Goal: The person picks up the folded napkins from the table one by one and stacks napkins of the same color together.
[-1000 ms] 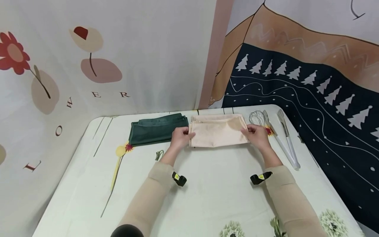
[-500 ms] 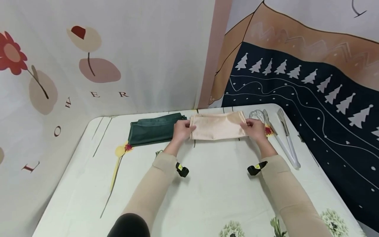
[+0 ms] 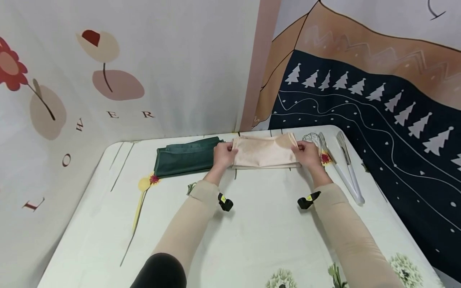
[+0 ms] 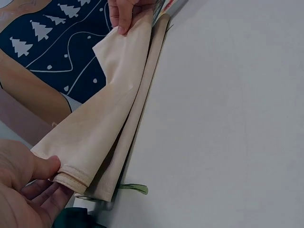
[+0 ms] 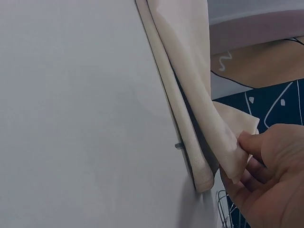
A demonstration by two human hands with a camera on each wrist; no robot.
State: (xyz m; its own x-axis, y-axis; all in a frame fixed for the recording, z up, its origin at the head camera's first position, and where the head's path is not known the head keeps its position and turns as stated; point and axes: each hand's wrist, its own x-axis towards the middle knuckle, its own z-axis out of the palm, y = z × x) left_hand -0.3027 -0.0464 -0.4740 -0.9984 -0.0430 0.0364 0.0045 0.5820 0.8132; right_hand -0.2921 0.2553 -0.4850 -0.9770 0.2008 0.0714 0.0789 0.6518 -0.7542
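A folded pale peach cloth [image 3: 264, 152] spans the gap between the two hands at the back of the table. My left hand [image 3: 223, 155] pinches its left end, thumb on top and fingers beneath, over the stacked hems in the left wrist view. At the other end, my right hand [image 3: 308, 154] pinches a corner between thumb and fingers. Both wrist views show the held upper layers lifted, with a dark gap above a lower folded layer [image 5: 190, 142] near the tabletop. A folded dark green cloth [image 3: 185, 158] lies just left of the left hand.
To the right lie a wire whisk [image 3: 312, 139] and a white-handled metal utensil [image 3: 342, 174] whose two arms spread in a V. A yellow spoon [image 3: 138, 204] rests on the left of the white tabletop [image 3: 263, 224]. Printed curtains [image 3: 194, 72] hang behind the table.
Both hands have moved away from the body, carrying the peach cloth's front edge toward the back. A lower layer now shows under that edge. The green cloth has stayed put.
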